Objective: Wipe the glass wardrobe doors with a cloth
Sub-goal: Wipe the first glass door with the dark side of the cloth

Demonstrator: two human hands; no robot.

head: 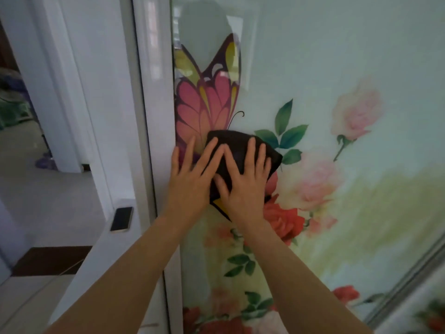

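Honestly looks mid-wipe: both hands, left hand and right hand, press flat, fingers spread, on the cloth at the frame's centre, most of the glass door still left.

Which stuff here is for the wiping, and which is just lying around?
For the job:
black cloth
glass door with the butterfly and flowers
left hand and right hand, both pressing flat on the cloth

Just lying about:
phone on the white ledge

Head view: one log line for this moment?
black cloth flat on floral glass door | left hand, right hand pressing
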